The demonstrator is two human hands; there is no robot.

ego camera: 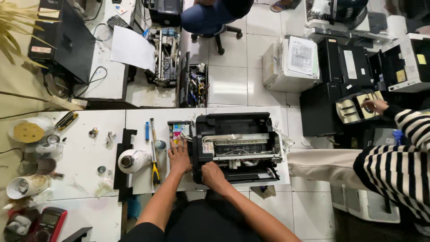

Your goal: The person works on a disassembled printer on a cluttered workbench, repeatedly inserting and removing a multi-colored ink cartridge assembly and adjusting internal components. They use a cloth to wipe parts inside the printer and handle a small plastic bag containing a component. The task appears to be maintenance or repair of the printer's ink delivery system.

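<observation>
Hands of the wearer at the near edge of a white worktable (80, 148), seen from above. Right hand (213, 175), fingers curled, grips the near left corner of an opened black printer (237, 147) whose cover is off, exposing white tubing and a carriage rail. Left hand (179, 157) lies flat and spread on the table, touching the printer's left side, fingertips just short of a block of coloured ink tanks (178, 131) mounted at the printer's far left.

Left of the left hand: a yellow-handled screwdriver (155, 166), a roll of white tissue (133, 161) resting on a black strip (122, 161), a blue pen (147, 131) and small metal parts (102, 136). At the table's left end stand tape rolls (27, 131); a red multimeter (48, 223) lies at the near left corner.

Right of the table, a second person in a black-and-white striped sleeve (398, 166) reaches a hand (375, 105) to a cream part on a black machine (320, 110).

Farther off: stacked white and black printers (291, 62) on a tiled floor (230, 83), a dismantled printer mechanism (165, 56), a sheet of white paper (132, 48), a black computer case (67, 42), and a seated person on a swivel chair (218, 33) at the top edge.
</observation>
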